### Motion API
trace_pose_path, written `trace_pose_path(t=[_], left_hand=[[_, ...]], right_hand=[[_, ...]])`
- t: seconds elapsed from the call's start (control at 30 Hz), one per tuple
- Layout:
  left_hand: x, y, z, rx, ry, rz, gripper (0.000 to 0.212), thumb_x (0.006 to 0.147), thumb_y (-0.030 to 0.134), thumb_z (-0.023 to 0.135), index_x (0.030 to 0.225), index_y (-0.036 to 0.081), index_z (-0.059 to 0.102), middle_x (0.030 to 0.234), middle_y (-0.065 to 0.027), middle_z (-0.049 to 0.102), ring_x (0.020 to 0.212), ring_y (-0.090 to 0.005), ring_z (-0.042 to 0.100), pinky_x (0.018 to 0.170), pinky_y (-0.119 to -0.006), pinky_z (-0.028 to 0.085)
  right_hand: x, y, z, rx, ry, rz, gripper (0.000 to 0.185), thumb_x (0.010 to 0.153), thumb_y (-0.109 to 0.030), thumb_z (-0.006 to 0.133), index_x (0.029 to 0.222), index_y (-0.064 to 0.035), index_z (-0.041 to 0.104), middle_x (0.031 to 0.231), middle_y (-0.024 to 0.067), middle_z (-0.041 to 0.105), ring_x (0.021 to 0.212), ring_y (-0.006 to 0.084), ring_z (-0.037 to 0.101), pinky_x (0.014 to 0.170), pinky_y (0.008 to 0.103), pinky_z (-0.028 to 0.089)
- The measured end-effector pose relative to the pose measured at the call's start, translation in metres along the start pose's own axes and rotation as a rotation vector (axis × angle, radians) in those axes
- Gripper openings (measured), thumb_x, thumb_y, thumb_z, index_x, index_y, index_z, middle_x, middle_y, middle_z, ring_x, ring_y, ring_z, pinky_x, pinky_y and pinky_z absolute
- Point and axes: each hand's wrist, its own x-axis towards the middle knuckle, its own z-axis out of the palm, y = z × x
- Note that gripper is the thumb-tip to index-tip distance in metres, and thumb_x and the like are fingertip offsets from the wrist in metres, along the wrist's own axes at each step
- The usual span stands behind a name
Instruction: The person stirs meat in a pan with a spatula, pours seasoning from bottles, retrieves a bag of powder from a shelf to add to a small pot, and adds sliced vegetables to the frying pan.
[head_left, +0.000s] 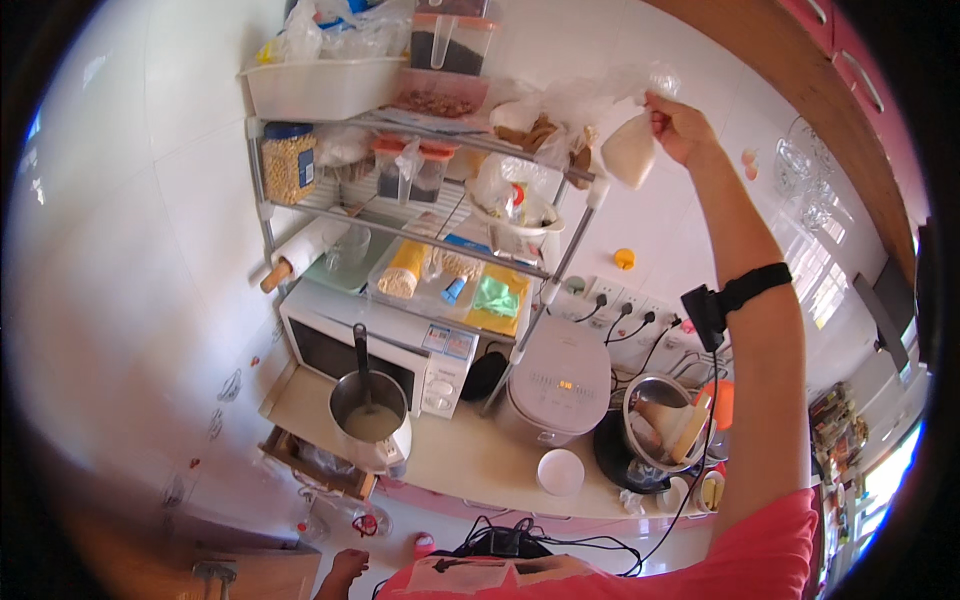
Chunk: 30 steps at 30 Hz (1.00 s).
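Observation:
My right hand (679, 129), raised at the upper right, pinches the neck of a clear plastic bag (630, 154) with pale, fine contents. The bag hangs beside the right end of a metal shelf rack (574, 225), against the tiled wall. Low at the left, near my body, my left hand (350, 564) holds nothing that I can see, its fingers loosely curled. On the counter below stands a metal pot (369, 382) with pale contents and a dark-handled ladle (362, 352) in it. A white bowl (560, 472) is in front of the rice cooker (559, 375).
The rack carries a white plastic bin (322, 86), a jar (288, 165) and several bags. Under it is a microwave oven (352, 345). A steel basin (664, 390) stands on the counter's right. An open wooden drawer (311, 465) juts out below the pot.

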Motion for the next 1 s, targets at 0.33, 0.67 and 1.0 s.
trace_pose_path(t=[0.33,0.67,1.0], left_hand=[[-0.008,-0.012,0.009,0.344,0.007,0.143,0.036,0.072,0.035,0.053,0.080,0.001,0.061,0.070,-0.0100,0.061,0.062,-0.0172,0.059,0.056,-0.030,0.046],[-0.026,0.053,0.024,0.875,-0.219,0.504,0.047,0.073,0.047,0.048,0.084,0.004,0.062,0.077,-0.0148,0.060,0.075,-0.0259,0.058,0.068,-0.034,0.044],[-0.083,0.185,0.057,0.259,-0.391,1.119,0.036,0.077,0.030,0.056,0.102,0.004,0.051,0.090,-0.0053,0.059,0.079,-0.0135,0.055,0.070,-0.026,0.043]], right_hand=[[-0.035,-0.007,-0.038,-0.612,-0.083,0.405,0.024,0.070,-0.018,0.065,0.058,-0.0098,0.046,0.058,-0.0005,0.045,0.038,0.0031,0.026,0.036,0.0162,0.023],[-0.098,0.024,-0.077,-0.378,-0.198,0.282,0.015,0.074,-0.013,0.060,0.077,-0.0065,0.048,0.062,-0.0002,0.048,0.052,0.0042,0.041,0.045,0.0166,0.032],[-0.188,0.084,-0.085,-0.554,-0.453,0.341,0.017,0.072,-0.016,0.059,0.074,-0.0001,0.056,0.062,0.0037,0.054,0.057,0.0101,0.052,0.049,0.0214,0.040]])
